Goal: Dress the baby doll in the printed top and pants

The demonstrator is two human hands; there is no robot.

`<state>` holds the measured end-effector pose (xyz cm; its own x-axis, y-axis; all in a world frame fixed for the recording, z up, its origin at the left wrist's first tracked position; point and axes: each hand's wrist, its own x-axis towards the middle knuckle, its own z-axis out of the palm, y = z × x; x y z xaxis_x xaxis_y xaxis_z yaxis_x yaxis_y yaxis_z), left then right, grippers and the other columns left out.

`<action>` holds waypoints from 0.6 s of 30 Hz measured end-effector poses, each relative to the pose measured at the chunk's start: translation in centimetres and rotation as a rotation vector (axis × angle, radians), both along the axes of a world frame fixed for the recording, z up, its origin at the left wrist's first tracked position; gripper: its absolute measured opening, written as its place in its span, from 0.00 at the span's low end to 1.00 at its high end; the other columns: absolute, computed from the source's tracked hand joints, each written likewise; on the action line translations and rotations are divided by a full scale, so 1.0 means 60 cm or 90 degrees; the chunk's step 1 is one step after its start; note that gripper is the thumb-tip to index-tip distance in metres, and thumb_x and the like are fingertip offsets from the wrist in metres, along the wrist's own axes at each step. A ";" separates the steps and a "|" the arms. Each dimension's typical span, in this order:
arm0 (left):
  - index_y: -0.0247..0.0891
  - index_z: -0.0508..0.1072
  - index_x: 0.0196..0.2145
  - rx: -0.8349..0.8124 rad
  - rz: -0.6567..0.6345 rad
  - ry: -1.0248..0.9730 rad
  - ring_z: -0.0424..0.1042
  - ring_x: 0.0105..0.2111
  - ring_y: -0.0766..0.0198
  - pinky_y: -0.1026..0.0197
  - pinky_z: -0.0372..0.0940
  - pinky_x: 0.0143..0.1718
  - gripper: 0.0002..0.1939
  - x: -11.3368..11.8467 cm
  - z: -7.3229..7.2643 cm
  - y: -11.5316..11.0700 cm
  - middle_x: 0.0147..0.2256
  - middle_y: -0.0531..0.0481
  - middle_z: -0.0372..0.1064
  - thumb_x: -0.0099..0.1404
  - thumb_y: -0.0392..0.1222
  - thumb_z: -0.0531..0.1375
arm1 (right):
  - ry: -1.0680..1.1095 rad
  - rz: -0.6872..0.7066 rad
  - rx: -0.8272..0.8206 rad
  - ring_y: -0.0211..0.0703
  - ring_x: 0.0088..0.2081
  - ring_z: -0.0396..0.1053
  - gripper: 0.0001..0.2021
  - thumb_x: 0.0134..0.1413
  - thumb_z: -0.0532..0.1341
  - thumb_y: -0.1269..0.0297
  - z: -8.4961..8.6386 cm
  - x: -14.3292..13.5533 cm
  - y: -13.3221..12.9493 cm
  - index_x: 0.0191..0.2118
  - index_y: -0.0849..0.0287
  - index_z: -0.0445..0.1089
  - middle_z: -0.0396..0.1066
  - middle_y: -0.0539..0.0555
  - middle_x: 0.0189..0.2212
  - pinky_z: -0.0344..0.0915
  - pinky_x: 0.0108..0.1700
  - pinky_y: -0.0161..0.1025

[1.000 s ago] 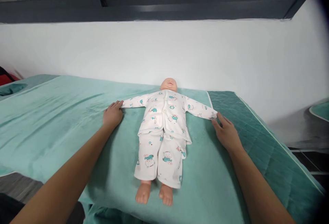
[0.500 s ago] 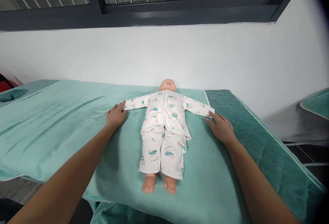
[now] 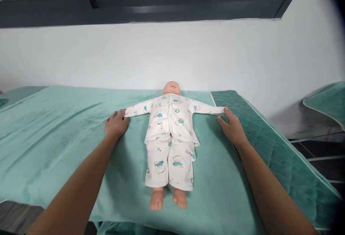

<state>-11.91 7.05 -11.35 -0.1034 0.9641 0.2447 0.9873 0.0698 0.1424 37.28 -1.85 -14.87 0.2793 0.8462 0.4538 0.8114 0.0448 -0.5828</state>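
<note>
A baby doll (image 3: 171, 87) lies on its back with its arms spread, dressed in a white printed shirt (image 3: 170, 118) and white printed trousers (image 3: 180, 163). Its bare feet point toward me. My left hand (image 3: 116, 123) is closed on the end of the sleeve at the left. At the right, my right hand (image 3: 232, 125) has the end of the other sleeve between its fingers and thumb. No doll hands show past the cuffs.
A light green sheet (image 3: 67, 138) lies under the doll, with a darker quilted cover (image 3: 266, 145) at the right. Behind stands a white wall (image 3: 161, 55) below a dark window frame (image 3: 183, 8). Another green cloth (image 3: 329, 100) is at the far right.
The right-hand sleeve is raised and straighter, with my right hand moved up to its end. My left hand has shifted slightly left with its sleeve. The camera view has shifted a little.
</note>
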 end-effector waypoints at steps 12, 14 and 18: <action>0.41 0.65 0.61 0.014 0.004 0.005 0.59 0.63 0.46 0.42 0.54 0.61 0.25 0.008 0.004 -0.006 0.62 0.40 0.63 0.69 0.44 0.44 | -0.123 -0.045 -0.167 0.59 0.66 0.56 0.28 0.61 0.51 0.58 -0.005 -0.014 -0.016 0.65 0.58 0.61 0.64 0.58 0.62 0.54 0.65 0.56; 0.42 0.66 0.60 0.017 0.009 0.002 0.59 0.63 0.46 0.43 0.54 0.61 0.25 0.010 0.005 -0.007 0.61 0.40 0.63 0.69 0.44 0.44 | -0.130 -0.056 -0.177 0.60 0.66 0.56 0.27 0.61 0.51 0.58 -0.005 -0.016 -0.016 0.65 0.58 0.62 0.65 0.60 0.61 0.56 0.64 0.57; 0.43 0.67 0.59 0.028 0.008 -0.003 0.58 0.64 0.48 0.43 0.54 0.60 0.24 0.011 0.003 -0.008 0.60 0.40 0.65 0.69 0.44 0.44 | -0.118 -0.084 -0.179 0.59 0.64 0.58 0.27 0.60 0.52 0.57 -0.003 -0.015 -0.018 0.62 0.62 0.64 0.65 0.63 0.61 0.59 0.62 0.54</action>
